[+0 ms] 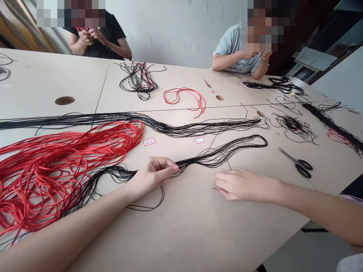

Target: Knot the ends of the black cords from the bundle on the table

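Note:
My left hand [159,172] is closed in a pinch over the middle of a bundle of thin black cords [215,153]. The bundle runs right into a rounded loop and left under my wrist. Below this hand a loose strand [153,207] curves on the table. My right hand [238,185] is closed just to the right, its fingers curled on a thin black cord [229,165]; short bits of it stick out above and to the left. To the left lies a big tangle of red cord [51,166].
Black-handled scissors [302,166] lie on the table [181,234] at right. Beyond are a long black cord bundle [170,128], a red cord loop [184,90], small red-bordered labels [149,141], and a tangled black heap [295,124]. Two people [99,41] sit opposite, hands raised.

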Demonstrator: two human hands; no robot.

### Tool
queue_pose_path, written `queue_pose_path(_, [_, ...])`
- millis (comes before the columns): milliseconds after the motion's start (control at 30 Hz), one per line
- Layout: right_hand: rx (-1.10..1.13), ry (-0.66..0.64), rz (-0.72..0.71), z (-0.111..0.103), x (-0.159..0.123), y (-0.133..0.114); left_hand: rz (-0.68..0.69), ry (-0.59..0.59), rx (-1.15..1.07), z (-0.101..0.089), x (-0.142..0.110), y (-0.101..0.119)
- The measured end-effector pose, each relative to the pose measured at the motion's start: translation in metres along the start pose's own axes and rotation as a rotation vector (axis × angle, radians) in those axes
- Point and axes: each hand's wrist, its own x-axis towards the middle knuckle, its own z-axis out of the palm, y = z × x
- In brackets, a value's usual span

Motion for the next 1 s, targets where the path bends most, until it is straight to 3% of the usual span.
queue_pose_path(200, [0.730, 0.414, 0.065, 0.004, 0.039, -0.013, 0.001, 0.009, -0.051, 0.002, -0.001, 0.001])
queue_pose_path(333, [0.989, 0.555, 0.106, 0.017, 0.064, -0.029, 0.013, -0.006, -0.081, 0.001, -0.001, 0.000])
queue_pose_path(700, [0.903, 0.829, 0.043, 0.037, 0.077, -0.035, 0.018, -0.029, -0.115, 0.000, -0.001, -0.003])
queue_pose_path(1000, [0.896, 0.868, -0.018, 0.039, 0.079, -0.035, 0.020, -0.046, -0.092, -0.001, 0.000, -0.005])
